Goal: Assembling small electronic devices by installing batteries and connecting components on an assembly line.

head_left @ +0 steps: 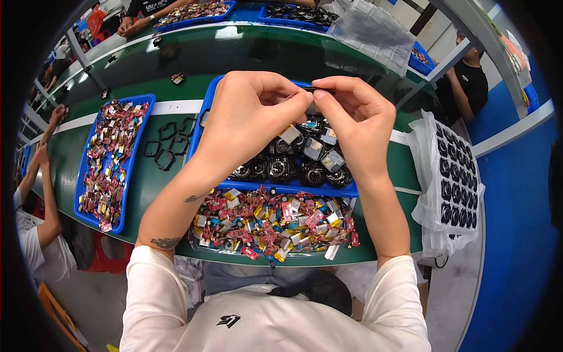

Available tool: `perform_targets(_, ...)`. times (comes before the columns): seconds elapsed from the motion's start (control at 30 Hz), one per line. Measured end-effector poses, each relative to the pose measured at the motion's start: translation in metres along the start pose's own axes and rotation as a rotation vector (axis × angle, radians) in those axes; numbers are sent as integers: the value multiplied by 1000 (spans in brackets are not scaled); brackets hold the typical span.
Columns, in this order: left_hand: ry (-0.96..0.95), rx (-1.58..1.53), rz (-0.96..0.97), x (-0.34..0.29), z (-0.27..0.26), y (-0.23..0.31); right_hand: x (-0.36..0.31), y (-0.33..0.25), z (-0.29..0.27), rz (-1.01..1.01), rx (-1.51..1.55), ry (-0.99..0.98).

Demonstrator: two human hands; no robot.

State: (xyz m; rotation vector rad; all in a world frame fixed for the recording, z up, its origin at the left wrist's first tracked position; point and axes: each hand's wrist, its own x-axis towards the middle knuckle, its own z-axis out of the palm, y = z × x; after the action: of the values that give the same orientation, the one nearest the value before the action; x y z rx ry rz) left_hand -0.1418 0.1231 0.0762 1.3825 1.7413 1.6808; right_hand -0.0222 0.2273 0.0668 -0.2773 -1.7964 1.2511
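Over a blue tray (205, 97), my left hand (249, 114) and my right hand (359, 120) meet fingertip to fingertip. Both pinch at a small dark piece, mostly hidden by the fingers, so its kind does not show. Below them in the tray lie black round-faced casings (280, 169), some with silver rectangular batteries (313, 148) on them. Between my forearms, at the table's near edge, spreads a heap of small red circuit boards with batteries and wires (272, 226).
Left stands a blue tray of red circuit boards (111, 158), with black square frames (166, 158) beside it. At right, a plastic-lined tray (454, 176) holds rows of black round parts. Other people sit left, right and across the green table; more blue trays (193, 14) are across it.
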Motion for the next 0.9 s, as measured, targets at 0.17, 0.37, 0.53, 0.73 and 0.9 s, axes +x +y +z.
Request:
perform_targets(0.17, -47, -137, -35, -4, 1, 8, 4, -3, -9, -31, 23, 78)
perform_targets(0.37, -61, -63, -41, 0, -2, 7, 8, -6, -15, 35, 110, 74)
perform_targets(0.53, -108, -68, -32, 0, -3, 5, 8, -7, -15, 90, 178, 50)
perform_targets(0.73, -228, -516, -157, 2, -8, -1, 5, -9, -11, -68, 58, 57)
perform_targets(0.9, -210, -564, -235, 4, -7, 2, 4, -8, -12, -79, 32, 8)
